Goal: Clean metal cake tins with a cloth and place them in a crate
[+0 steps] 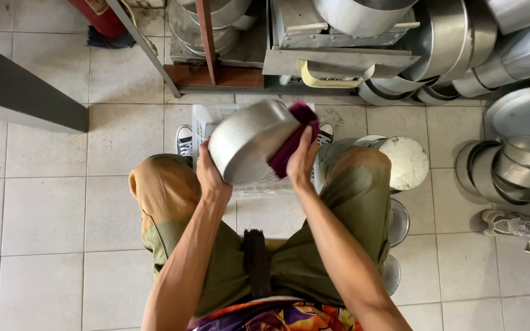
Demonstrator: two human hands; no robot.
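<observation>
I find the left hand [211,175] clamped on the near rim of a round metal pan [249,142], fingers curled out of sight behind the wall with only the thumb side showing, so I judge it a firm brace that keeps the pan tilted on edge above the knees. The right hand [302,160] presses a magenta cloth [295,138] flat against the pan's right wall, fingers close together over the fabric, a hold suited to rubbing the metal while the other hand steadies it. Directly beyond both sets of fingers sits a white plastic crate [205,121] on the tiled floor [44,202], between the person's two sneakers. To the right of the right-hand fingers lie finished-looking round tins, one white-dusted disc [407,160] nearest, and stacked pans [510,168] farther out. A co-worker's shoe [510,224] appears at the far right. Metal shelving [338,58] loaded with more pans stands beyond.
</observation>
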